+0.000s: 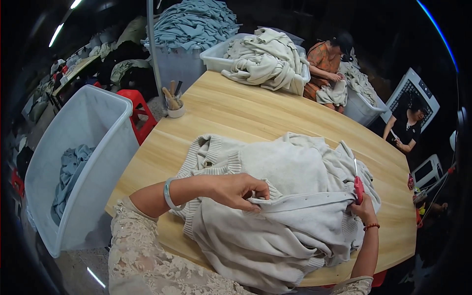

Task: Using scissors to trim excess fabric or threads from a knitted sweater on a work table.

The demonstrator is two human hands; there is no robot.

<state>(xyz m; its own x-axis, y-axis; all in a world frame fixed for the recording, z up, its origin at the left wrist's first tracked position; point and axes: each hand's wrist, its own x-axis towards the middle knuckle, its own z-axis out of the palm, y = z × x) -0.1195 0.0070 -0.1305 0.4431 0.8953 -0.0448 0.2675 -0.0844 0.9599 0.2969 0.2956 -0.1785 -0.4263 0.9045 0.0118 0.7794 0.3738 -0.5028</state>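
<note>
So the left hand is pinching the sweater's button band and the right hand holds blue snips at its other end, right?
Not quite: the snips in the right hand have a red handle, not blue, as the head view shows. The rest holds: the left hand pinches the button band of the cream sweater, and the right hand is at its other end.
</note>
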